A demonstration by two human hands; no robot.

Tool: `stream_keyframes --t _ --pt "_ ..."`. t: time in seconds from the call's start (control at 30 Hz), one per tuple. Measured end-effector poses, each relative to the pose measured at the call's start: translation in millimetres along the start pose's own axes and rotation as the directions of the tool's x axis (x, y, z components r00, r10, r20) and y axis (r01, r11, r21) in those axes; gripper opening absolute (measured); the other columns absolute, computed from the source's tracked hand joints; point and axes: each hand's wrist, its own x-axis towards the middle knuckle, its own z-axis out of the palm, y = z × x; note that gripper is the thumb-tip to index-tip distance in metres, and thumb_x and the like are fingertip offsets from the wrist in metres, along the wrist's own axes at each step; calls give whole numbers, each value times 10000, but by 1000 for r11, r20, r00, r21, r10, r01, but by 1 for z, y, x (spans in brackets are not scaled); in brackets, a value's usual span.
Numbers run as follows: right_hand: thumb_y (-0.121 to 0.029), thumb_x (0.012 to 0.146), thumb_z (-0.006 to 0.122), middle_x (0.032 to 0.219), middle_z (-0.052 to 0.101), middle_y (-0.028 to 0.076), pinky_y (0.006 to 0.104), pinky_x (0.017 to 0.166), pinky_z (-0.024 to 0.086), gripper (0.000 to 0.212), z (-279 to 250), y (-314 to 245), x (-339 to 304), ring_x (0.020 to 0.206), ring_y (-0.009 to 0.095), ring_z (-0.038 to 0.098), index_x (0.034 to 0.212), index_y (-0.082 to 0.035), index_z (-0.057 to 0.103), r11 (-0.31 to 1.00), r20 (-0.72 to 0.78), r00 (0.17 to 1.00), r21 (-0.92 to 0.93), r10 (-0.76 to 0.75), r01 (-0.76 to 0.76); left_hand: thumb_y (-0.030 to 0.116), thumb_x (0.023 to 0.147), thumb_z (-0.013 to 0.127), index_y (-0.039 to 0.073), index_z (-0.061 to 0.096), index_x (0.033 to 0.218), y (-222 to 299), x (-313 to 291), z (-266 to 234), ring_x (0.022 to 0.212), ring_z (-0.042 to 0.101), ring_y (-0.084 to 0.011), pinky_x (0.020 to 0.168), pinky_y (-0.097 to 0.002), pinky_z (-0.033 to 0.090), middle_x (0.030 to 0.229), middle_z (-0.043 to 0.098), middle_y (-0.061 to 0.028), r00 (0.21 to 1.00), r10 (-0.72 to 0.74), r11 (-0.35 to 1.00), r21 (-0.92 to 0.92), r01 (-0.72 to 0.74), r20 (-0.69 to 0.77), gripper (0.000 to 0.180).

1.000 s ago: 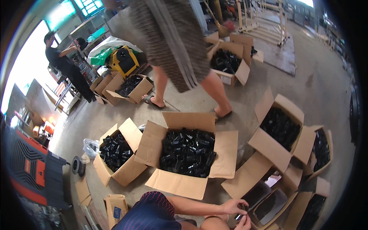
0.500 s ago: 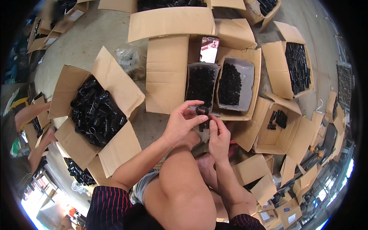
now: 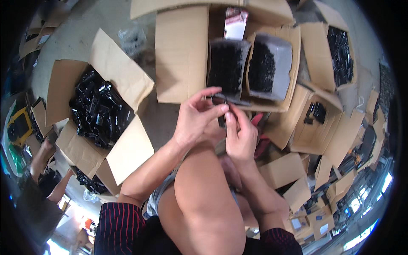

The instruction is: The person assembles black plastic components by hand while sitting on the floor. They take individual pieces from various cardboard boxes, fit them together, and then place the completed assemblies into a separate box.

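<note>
Above my knee, my left hand [image 3: 196, 121] and right hand [image 3: 240, 135] now pinch one small black part [image 3: 222, 100] together (fingers closer than a moment ago), just before the two grey trays [image 3: 276, 55] of black pieces, so fitting has begun.

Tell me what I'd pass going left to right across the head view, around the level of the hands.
Open carton of black parts → left hand → small dark piece pinched by both hands → right hand → cardboard box with a few black parts.
</note>
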Motion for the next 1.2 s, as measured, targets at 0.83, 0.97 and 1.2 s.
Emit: stream_keyframes --t 0.83,0.97,1.2 --pt "-162 1018 599 921 692 164 418 726 525 277 20 17 1 830 335 672 1227 5 671 960 -142 959 -177 -243 217 106 905 786 55 626 1341 -13 7 1 872 680 -85 811 -249 554 930 742 -59 999 -21 999 42 22 -38 467" --pt "-192 1014 620 985 688 174 370 716 563 333 16 14 5 843 295 684 1264 26 648 957 -69 964 -155 -256 243 97 909 780 47 627 1332 -14 7 0 852 666 -78 780 -234 535 926 731 -47 998 4 1000 -17 -5 -57 452" --pt "-139 972 693 1123 667 177 287 739 597 453 18 18 0 905 184 693 1372 41 578 914 77 996 400 44 -71 66 902 779 47 589 1377 -15 6 1 830 649 -51 729 -198 517 907 719 -37 987 48 995 -76 -60 -156 513"
